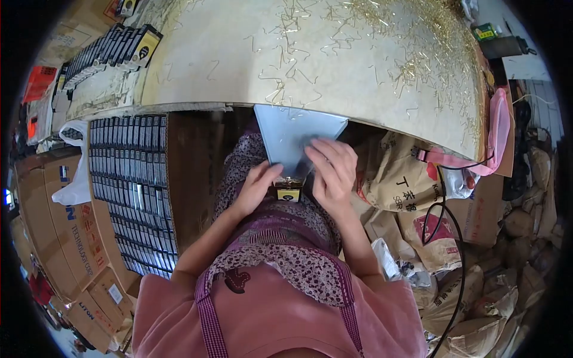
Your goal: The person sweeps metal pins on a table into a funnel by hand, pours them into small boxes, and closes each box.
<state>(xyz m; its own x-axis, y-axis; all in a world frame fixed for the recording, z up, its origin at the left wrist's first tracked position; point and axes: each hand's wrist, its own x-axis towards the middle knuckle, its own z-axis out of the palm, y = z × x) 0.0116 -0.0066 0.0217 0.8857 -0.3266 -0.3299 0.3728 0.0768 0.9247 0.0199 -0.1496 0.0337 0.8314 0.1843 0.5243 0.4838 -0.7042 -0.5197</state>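
A light blue trapezoid tray (292, 134) slopes from the table's front edge down toward my lap, narrowing at its near end. Just below that narrow end is a small black-and-yellow box (289, 195), with some gold-coloured bits at its top. My left hand (255, 188) is closed at the tray's lower left edge, close to the box. Over the tray's right side, my right hand (333, 173) has bent fingers. Its fingertips are smeared by motion, with a dark blur beside them, so what they hold is unclear.
Bent gold-coloured wires (412, 56) lie scattered over the table (203, 48). A row of black-and-yellow boxes (113, 53) stands at the back left. Left of me is a carton packed with dark boxes (134, 179). Paper sacks (400, 176) and a black cable (461, 256) are at right.
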